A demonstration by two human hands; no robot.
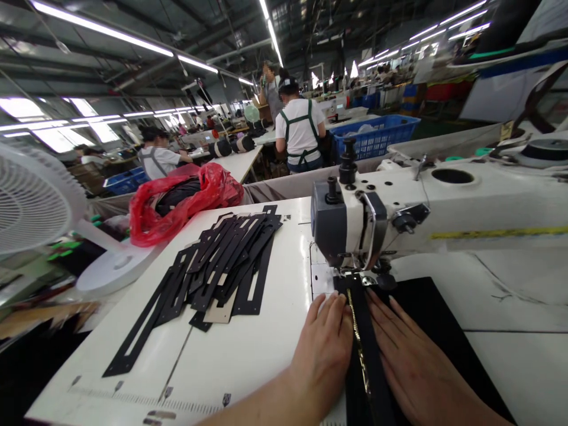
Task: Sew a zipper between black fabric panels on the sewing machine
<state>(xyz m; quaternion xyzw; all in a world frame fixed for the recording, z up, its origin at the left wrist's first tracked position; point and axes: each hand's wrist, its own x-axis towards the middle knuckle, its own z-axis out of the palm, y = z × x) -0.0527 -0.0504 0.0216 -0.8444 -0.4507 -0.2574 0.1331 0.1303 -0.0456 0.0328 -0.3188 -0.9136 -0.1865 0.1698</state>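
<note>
Both hands flat, fingers spread, gripping nothing: left hand [326,349] presses black fabric [437,322] left of gold zipper [357,340], right hand [412,361] presses it on the right. Fabric lies at table [248,355] near edge, feeding under sewing machine [399,219] head. Black cut strips [222,266] piled mid-table; red bag [177,201] at far left corner.

needle hidden, fan [31,201] cropped, faces blurred

Cut frames [222,260] left of sewing machine [399,219]
</note>
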